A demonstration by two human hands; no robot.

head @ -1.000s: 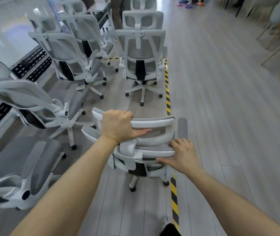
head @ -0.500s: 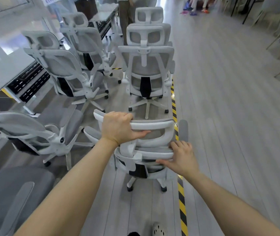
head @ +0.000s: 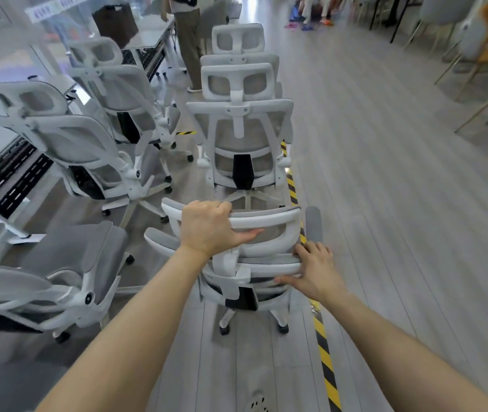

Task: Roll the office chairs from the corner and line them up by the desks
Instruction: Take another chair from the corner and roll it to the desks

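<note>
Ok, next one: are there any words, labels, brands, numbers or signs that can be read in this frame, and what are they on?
Nothing can be read in this frame.
Strip on the glass wall: coloured marks, perhaps lettering, too blurred to read.
Hazard tape on the floor: yellow and black stripes, no words.
Pushed chair, gripped by the left hand and right hand: no brand or label shows.

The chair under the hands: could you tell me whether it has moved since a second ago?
Yes, the chair has rolled forward along the striped floor tape, closer to the parked chair ahead.
</note>
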